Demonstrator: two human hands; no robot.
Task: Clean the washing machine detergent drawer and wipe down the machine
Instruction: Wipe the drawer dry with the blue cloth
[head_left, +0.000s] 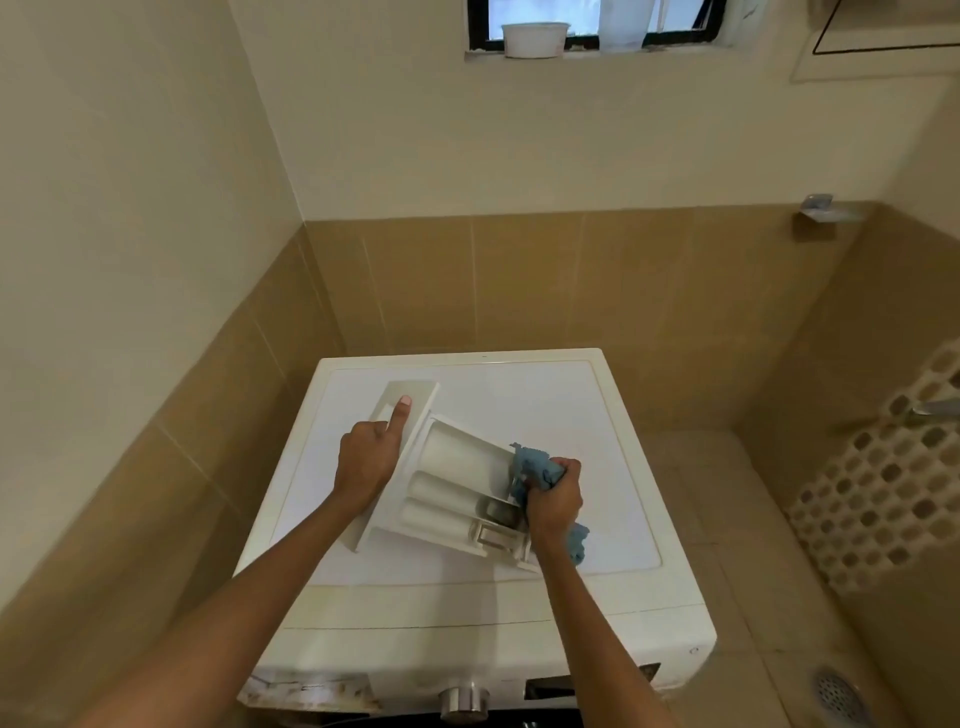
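Left hand (366, 457) holds the front panel of the drawer (457, 493). The index finger lies straight along the panel toward the far edge and the other fingers are folded; thumb hidden, so how far it wraps, cannot tell. It reads as a steadying hold. The drawer is out of its slot and lies open side up on top of the washing machine (571, 405), around the middle and a little nearer the left edge than the right. Its long axis runs across the top, left to right, skewed so the right end sits closer to the front edge. The front panel faces the left edge; the back end with the small cap fittings points toward the front right corner. The compartments look pale and mostly free of residue, though fine grime would not show from here. Cloth (535, 470), blue and bunched, touches the drawer's right rim, with a tail hanging out below the wrist. Right hand (553, 499) is clenched around the cloth and works it against that rim. Step in hand, as judged: wiping the drawer, right end. Next move likely calls for pushing the cloth down into the compartments and around the cap fittings while the left hand stops the drawer sliding. The machine's top and front are not yet wiped.
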